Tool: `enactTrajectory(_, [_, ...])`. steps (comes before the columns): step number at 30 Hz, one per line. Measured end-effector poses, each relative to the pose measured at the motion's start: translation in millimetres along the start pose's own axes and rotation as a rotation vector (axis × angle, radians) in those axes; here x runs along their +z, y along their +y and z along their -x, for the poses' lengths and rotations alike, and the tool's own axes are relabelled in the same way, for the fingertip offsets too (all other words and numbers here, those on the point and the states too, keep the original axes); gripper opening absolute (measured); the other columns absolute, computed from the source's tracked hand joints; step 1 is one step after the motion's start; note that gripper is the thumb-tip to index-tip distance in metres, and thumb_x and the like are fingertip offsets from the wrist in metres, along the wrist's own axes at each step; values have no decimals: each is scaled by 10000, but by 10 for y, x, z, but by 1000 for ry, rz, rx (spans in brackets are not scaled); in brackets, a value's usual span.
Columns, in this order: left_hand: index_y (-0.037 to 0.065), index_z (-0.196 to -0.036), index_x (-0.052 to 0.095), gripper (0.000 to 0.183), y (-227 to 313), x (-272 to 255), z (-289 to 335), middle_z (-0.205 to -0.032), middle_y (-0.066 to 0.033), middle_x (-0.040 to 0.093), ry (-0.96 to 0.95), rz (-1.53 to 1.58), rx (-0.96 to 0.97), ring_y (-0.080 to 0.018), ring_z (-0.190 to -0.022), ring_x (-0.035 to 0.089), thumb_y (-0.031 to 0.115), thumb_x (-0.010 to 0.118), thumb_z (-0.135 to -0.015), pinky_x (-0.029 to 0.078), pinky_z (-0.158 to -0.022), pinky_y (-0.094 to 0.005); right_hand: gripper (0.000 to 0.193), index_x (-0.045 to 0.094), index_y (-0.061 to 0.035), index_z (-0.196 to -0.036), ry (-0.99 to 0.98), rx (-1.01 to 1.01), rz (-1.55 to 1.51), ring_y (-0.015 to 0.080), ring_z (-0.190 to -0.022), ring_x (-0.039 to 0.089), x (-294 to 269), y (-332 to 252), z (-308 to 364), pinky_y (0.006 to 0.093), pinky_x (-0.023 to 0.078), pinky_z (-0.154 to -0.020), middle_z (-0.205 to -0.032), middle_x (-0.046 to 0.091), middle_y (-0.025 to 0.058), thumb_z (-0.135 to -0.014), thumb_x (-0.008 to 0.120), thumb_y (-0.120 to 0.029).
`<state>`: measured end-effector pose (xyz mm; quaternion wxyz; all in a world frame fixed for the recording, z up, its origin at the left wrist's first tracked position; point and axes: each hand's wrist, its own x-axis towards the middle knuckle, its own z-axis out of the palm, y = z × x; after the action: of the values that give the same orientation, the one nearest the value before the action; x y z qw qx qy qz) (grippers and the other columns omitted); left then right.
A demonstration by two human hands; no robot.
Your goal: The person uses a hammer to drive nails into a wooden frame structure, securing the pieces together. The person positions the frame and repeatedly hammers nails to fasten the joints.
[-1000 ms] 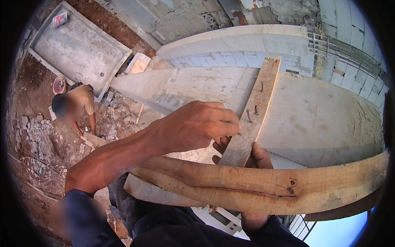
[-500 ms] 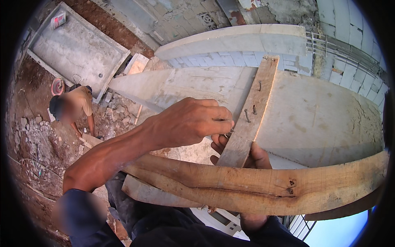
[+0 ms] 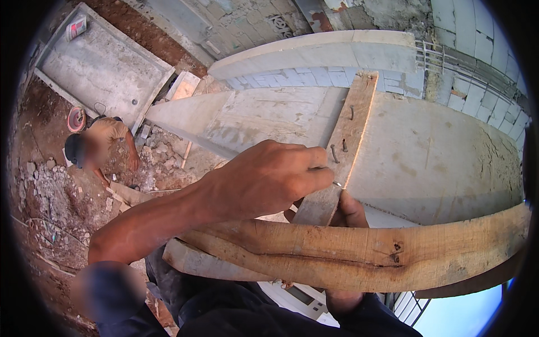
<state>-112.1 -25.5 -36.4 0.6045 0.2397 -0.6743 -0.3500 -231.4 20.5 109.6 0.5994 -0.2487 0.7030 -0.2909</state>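
Note:
A narrow wooden board (image 3: 355, 121) slants away from me, with several bent nails (image 3: 352, 112) sticking out of its face. My left hand (image 3: 283, 177) is pinched above the board's near end. A small shiny metal piece (image 3: 337, 183) pokes out from its fingertips; its full shape is hidden. Gripping the board's near end from below is my right hand (image 3: 352, 212), thumb along the right edge and most fingers behind the wood. Across the front of that hand runs a thick cracked timber plank (image 3: 337, 253), hiding the wrist.
Beyond the board lies a long concrete beam (image 3: 432, 157), with a block wall (image 3: 477, 33) and steel bars (image 3: 466, 67) behind it. Low on the left a co-worker (image 3: 109, 137) bends over rubble (image 3: 50, 191), near a concrete trough (image 3: 106, 67) and a round pink bucket (image 3: 76, 119).
My left hand has moved right over the board, and the shiny metal tip now shows beyond its fingers. The right hand keeps its grip. The co-worker's arm has shifted.

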Motion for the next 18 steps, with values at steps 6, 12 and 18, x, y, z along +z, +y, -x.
enactTrajectory(6, [6,-1067,691,383,-30,-20,8,-1040,-145,668,-8,-22,51,-294,-883,691,-74,650,-695,588,-685,-366,615,374,-58,-1449,-56,77,-75,307,-1164,594,-53,-21,2,487,537,-952,-1361,516,194,-986,485,-447])
enactTrajectory(12, [14,-1061,695,348,-54,7,29,-1029,-140,677,-3,-29,55,-283,-885,692,-48,650,-722,586,-699,-356,530,462,-55,-1395,13,52,-20,337,-1241,553,-19,-25,-7,501,469,-1049,-1332,550,210,-999,448,-407])
enactTrajectory(18, [11,-1000,672,259,-126,63,72,-941,-106,642,80,-57,100,-261,-832,676,-5,636,-744,575,-676,-351,675,324,-65,-1490,-14,17,13,295,-1178,593,-142,24,-88,493,532,-972,-1362,522,206,-976,488,-472])
